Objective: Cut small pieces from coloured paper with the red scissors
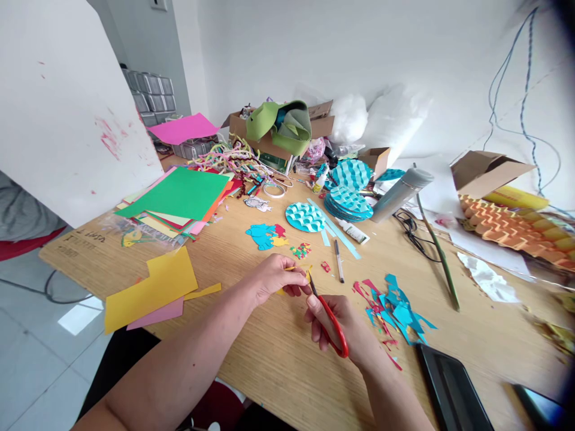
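Near the front middle of the desk (278, 368), the left hand's (279, 276) grip pinches a small yellow paper piece (309, 273), and the right hand's (338, 320) grip is wrapped round red-handled scissors (331, 312), blades at that paper. From the hands, black lettering (92, 239) marks the desk's corner at ten o'clock, too unclear to read; print on the white tube (354, 231) at one o'clock is too small to tell. Yellow sheets (153, 290) lie at nine, a blue cutout (259, 236) at eleven, a pen (338, 262) nearer at one. Blue scraps (401, 306) crowd in at three, a black device (453, 389) at four
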The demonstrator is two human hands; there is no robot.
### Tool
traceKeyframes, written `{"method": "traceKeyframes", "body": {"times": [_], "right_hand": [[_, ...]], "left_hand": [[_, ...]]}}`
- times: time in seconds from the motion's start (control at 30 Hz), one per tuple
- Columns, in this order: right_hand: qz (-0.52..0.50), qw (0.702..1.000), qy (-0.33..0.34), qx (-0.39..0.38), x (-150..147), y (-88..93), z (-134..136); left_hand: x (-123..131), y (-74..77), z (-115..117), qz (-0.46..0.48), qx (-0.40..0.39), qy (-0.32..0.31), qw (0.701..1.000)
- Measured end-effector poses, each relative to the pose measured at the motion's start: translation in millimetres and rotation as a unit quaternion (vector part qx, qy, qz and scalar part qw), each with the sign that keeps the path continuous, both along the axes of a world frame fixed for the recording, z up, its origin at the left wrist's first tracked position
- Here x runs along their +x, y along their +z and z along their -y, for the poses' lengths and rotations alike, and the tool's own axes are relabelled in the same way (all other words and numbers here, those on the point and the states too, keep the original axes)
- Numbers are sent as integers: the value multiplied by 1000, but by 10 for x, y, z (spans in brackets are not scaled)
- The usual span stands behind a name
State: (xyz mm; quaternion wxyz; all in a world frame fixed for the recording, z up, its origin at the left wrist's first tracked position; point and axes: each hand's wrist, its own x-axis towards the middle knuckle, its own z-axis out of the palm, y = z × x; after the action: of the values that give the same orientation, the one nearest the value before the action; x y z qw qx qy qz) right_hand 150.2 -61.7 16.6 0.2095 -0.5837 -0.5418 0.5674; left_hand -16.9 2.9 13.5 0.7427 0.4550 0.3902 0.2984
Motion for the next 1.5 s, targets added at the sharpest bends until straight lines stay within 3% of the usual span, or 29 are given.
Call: {"method": "traceKeyframes", "body": {"times": [1.5], "right_hand": [[4,1000,-3,4,-14,19,-6]], "left_hand": [[-6,24,4,8,11,-6,1000]]}}
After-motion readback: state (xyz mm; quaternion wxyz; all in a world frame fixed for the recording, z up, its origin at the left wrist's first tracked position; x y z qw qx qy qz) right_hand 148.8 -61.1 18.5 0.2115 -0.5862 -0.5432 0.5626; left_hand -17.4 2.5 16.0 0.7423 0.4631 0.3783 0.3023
